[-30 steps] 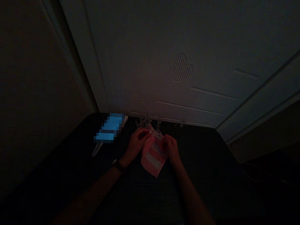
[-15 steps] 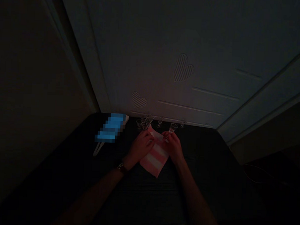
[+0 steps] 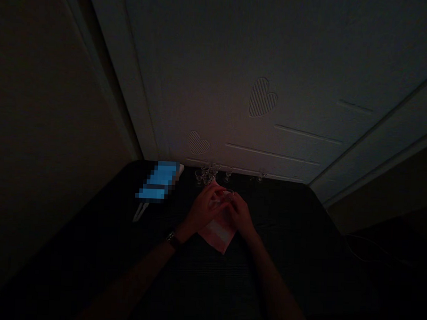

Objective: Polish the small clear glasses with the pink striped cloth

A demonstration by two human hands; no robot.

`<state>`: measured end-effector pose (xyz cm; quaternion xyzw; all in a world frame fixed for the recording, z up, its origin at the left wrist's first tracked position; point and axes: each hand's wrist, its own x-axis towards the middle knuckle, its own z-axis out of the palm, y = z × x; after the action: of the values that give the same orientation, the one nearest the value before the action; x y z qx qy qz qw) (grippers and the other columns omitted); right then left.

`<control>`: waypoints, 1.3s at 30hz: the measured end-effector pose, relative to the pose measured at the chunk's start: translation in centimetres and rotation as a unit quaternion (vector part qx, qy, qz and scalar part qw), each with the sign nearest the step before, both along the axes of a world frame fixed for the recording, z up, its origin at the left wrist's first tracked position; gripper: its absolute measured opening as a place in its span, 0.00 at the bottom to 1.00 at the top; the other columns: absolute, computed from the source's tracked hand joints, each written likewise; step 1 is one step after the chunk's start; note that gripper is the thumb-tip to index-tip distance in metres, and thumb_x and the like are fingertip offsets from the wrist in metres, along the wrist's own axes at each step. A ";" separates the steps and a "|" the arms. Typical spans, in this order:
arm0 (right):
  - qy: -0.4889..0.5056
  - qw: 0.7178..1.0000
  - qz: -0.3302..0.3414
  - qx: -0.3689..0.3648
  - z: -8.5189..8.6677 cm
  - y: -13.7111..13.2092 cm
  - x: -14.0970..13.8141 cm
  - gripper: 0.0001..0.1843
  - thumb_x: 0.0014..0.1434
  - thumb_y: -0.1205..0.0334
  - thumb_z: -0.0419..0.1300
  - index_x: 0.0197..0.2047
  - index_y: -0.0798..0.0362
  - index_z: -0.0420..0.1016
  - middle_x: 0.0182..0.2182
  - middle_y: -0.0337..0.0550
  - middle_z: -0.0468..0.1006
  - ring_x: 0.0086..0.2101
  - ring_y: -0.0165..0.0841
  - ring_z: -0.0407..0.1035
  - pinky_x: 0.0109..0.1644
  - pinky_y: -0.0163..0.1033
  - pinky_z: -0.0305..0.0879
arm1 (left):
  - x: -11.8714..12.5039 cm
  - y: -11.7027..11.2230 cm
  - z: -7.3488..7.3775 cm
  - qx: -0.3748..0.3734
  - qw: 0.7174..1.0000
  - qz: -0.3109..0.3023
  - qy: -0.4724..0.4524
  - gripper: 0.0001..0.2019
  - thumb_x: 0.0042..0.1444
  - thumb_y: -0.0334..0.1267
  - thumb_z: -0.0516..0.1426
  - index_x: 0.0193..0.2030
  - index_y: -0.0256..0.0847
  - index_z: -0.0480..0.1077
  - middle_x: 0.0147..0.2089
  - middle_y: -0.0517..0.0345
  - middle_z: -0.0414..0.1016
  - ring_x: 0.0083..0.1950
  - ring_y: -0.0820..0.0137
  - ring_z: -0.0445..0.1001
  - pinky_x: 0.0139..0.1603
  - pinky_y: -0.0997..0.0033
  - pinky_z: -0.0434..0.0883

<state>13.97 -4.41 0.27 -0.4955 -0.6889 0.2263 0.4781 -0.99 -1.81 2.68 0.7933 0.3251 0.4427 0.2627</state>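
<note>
The room is very dark. My right hand [image 3: 242, 213] is closed round a small stemmed glass [image 3: 229, 193], its rim facing up. My left hand [image 3: 202, 210], with a dark watch on its wrist, is curled close beside the glass, its fingers on a pink and white striped cloth [image 3: 217, 233]. The cloth hangs or lies below both hands, with one corner sticking up behind the left fingers. Where fingers, glass and cloth meet is too dim to make out fully.
Several small stemmed glasses [image 3: 206, 175] stand clustered at the back of the dark table [image 3: 208, 282]. One glass [image 3: 228, 174] stands apart, another glass [image 3: 260, 176] further right. A device with a blurred blue screen [image 3: 159, 181] is on the left. A white panel with heart reliefs rises behind.
My right hand has moved left and brought the glass from the cloth's right side to my left fingers. The hands are now nearly touching.
</note>
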 end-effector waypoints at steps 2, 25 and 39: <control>-0.046 0.999 0.003 0.017 0.1 -0.2 0.0 0.09 0.59 0.64 0.50 0.39 0.51 0.70 0.35 0.42 0.70 0.38 0.32 0.64 0.43 0.37 0.60 | 0.0 0.1 -0.2 -0.015 1.000 0.005 -0.015 0.13 0.52 0.39 0.57 0.44 0.42 0.65 0.43 0.56 0.69 0.43 0.70 0.68 0.45 0.67 0.67; -0.226 0.952 -0.202 -0.044 0.0 -0.3 1.3 0.10 0.54 0.66 0.52 0.41 0.54 0.69 0.40 0.47 0.68 0.43 0.38 0.61 0.47 0.42 0.58 | -0.2 0.9 -1.2 -0.031 0.998 0.045 0.019 0.10 0.54 0.40 0.55 0.43 0.44 0.67 0.44 0.57 0.72 0.47 0.68 0.70 0.48 0.65 0.66; -0.155 0.957 -0.239 -0.048 -0.4 -0.2 1.6 0.06 0.53 0.60 0.54 0.32 0.53 0.69 0.31 0.44 0.71 0.35 0.36 0.64 0.38 0.40 0.58 | -0.7 1.2 -2.3 0.049 0.984 0.024 0.172 0.10 0.54 0.38 0.54 0.43 0.43 0.69 0.44 0.56 0.74 0.49 0.64 0.68 0.53 0.58 0.58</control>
<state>15.60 -4.58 -0.12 -0.6970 -0.6044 0.0591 0.3813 -1.65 -0.56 0.42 0.8616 0.3621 0.3209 0.1534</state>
